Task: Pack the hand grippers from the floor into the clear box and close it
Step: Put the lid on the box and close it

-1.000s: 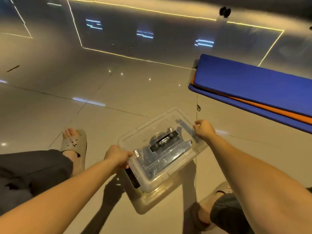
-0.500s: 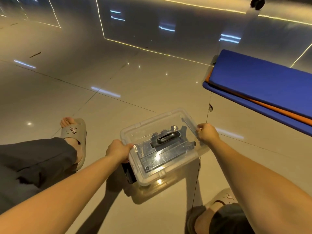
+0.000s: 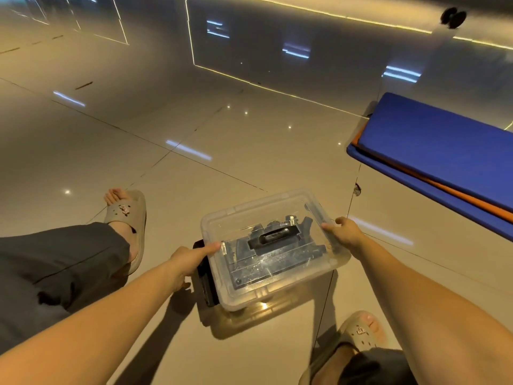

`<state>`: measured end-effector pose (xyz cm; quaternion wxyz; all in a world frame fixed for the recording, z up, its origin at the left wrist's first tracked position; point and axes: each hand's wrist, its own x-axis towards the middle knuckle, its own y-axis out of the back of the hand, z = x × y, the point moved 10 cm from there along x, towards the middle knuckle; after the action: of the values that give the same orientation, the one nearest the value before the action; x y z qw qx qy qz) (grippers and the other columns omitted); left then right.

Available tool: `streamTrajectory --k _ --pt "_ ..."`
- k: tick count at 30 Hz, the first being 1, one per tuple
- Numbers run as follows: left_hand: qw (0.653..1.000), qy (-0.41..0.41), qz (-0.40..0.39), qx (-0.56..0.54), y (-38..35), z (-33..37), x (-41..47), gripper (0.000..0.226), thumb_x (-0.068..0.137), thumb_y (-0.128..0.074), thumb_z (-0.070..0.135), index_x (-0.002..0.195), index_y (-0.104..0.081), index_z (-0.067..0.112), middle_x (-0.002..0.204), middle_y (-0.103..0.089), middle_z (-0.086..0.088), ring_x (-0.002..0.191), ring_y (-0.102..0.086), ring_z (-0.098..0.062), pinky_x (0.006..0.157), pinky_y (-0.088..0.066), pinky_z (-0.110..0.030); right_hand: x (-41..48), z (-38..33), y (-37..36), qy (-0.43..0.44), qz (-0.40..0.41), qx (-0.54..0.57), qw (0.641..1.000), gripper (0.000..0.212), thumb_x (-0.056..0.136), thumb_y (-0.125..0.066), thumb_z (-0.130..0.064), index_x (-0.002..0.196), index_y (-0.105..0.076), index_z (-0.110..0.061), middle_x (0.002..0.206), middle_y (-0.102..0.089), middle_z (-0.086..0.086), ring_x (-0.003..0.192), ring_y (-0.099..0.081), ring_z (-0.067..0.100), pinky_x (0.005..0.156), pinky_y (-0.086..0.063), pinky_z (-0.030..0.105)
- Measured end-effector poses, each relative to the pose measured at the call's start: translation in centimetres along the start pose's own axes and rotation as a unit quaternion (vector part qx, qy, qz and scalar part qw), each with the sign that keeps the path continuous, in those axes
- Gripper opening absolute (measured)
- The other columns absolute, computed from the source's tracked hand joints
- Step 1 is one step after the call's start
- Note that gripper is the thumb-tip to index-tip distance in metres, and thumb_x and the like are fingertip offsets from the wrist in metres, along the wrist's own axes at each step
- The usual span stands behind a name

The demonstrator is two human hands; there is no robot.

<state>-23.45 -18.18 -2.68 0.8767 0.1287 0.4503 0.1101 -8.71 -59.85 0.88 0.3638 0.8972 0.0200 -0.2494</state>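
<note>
The left leg (image 3: 55, 262), in dark trousers, lay bent across the glossy tiled floor (image 3: 249, 148), and its foot wore one beige slipper (image 3: 130, 215). The left forearm reached forward, and the left hand (image 3: 188, 262) had one digit stretched straight, its tip touching the left edge of the lid (image 3: 249, 215). The other fingers were curled beneath the palm; whether they held anything could not be determined. One black latch (image 3: 205, 279) stood at the left end of the clear box (image 3: 277, 295), just beside that hand. The box, one in number, sat on the floor between the two hands with the lid in place. One black handle (image 3: 273, 236) lay flat at the middle of the lid. The hand grippers (image 3: 277, 263) were inside the box, visible through the lid as dark overlapping shapes; their count could not be determined. The right forearm extended from the lower right, and the right hand (image 3: 345, 233) gripped the right edge of the box, thumb on top and fingers curled over the rim. A second beige slipper (image 3: 363, 332) was on the right foot, near the front right corner of the box. One stack of mats (image 3: 444, 162), blue above and below an orange layer, lay at the right, well apart from the box. One small dark object (image 3: 454, 16) sat far off at the upper right.
</note>
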Motion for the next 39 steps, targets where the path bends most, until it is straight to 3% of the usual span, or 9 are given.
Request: streamTrajectory --k 2,5,8,11,18,24,28,31,39 --pt "0.998 0.023 -0.062 -0.008 -1.0 -0.8 -0.7 0.081 0.067 -0.086 0.057 0.124 -0.056 0.008 0.112 -0.065 -0.011 0.101 -0.061 -0.029 0.077 -0.048 -0.045 0.3 0.4 -0.5 -0.017 -0.039 0.016 0.999 0.078 0.093 -0.069 -0.041 0.148 -0.039 0.006 0.149 -0.046 0.023 0.131 -0.05 0.041 0.107 -0.045 0.05" --pt "0.999 -0.021 -0.029 -0.03 -0.7 -0.2 -1.1 0.069 0.07 -0.089 0.044 0.119 -0.058 0.006 0.105 -0.069 -0.011 0.092 -0.066 -0.026 0.065 -0.052 -0.038 0.7 0.2 0.1 -0.023 -0.045 0.027 0.998 0.07 0.087 -0.076 -0.041 0.13 -0.055 0.011 0.132 -0.059 0.024 0.117 -0.059 0.04 0.092 -0.051 0.045" --pt "0.995 -0.093 0.032 0.009 -0.5 1.5 -1.7 0.041 0.082 -0.082 0.034 0.107 -0.064 0.008 0.098 -0.072 -0.009 0.088 -0.069 -0.026 0.079 -0.06 -0.045 0.7 0.6 0.4 -0.033 -0.033 0.025 0.999 0.069 0.086 -0.077 -0.043 0.123 -0.059 0.012 0.126 -0.062 0.024 0.113 -0.061 0.04 0.089 -0.051 0.046" --pt "0.982 -0.14 0.076 0.101 -1.0 2.5 -2.4 0.021 0.093 -0.07 0.037 0.1 -0.062 0.019 0.095 -0.071 -0.003 0.086 -0.069 -0.024 0.083 -0.059 -0.044 0.7 1.0 0.2 -0.046 -0.038 0.027 0.998 0.073 0.086 -0.075 -0.046 0.128 -0.057 0.011 0.131 -0.06 0.022 0.117 -0.058 0.039 0.087 -0.049 0.043" --pt "0.971 -0.16 0.104 0.144 -1.2 3.4 -2.5 0.017 0.095 -0.062 0.029 0.097 -0.063 0.012 0.095 -0.069 -0.009 0.084 -0.067 -0.027 0.074 -0.057 -0.037 0.6 0.7 -0.1 -0.047 -0.071 0.06 0.995 0.067 0.086 -0.077 -0.041 0.127 -0.055 0.008 0.127 -0.061 0.021 0.101 -0.059 0.033 0.081 -0.053 0.043" --pt "0.971 -0.163 0.121 0.129 -1.2 3.3 -1.5 0.011 0.094 -0.064 0.03 0.09 -0.058 0.02 0.092 -0.068 -0.006 0.082 -0.066 -0.026 0.074 -0.057 -0.039 0.7 0.5 0.6 -0.028 -0.058 0.047 0.997 0.07 0.079 -0.083 -0.043 0.122 -0.059 0.006 0.118 -0.066 0.019 0.1 -0.066 0.034 0.068 -0.055 0.038" --pt "0.958 -0.198 0.147 0.146 -0.5 5.1 -1.2 0.008 0.095 -0.059 0.03 0.097 -0.059 0.023 0.09 -0.066 -0.003 0.077 -0.062 -0.023 0.064 -0.048 -0.032 0.8 0.0 0.9 0.004 -0.022 0.027 0.999 0.049 0.079 -0.085 -0.034 0.106 -0.068 0.004 0.103 -0.072 0.022 0.091 -0.07 0.038 0.078 -0.06 0.053" --pt "0.953 -0.203 0.157 0.159 -0.2 5.6 -0.9 0.012 0.097 -0.058 0.03 0.105 -0.059 0.021 0.096 -0.067 -0.007 0.084 -0.064 -0.029 0.07 -0.052 -0.036 0.6 -0.6 0.6 0.028 0.002 -0.006 1.0 0.042 0.085 -0.081 -0.033 0.106 -0.069 0.001 0.098 -0.072 0.018 0.087 -0.07 0.035 0.075 -0.061 0.049" --pt "0.96 -0.173 0.134 0.173 -0.5 5.9 -1.0 0.022 0.099 -0.056 0.025 0.114 -0.062 0.009 0.104 -0.067 -0.012 0.091 -0.064 -0.032 0.079 -0.055 -0.039 0.6 -1.2 0.0 0.013 0.044 -0.065 0.997 0.037 0.09 -0.072 -0.028 0.115 -0.065 -0.001 0.106 -0.071 0.017 0.096 -0.068 0.036 0.088 -0.058 0.048"
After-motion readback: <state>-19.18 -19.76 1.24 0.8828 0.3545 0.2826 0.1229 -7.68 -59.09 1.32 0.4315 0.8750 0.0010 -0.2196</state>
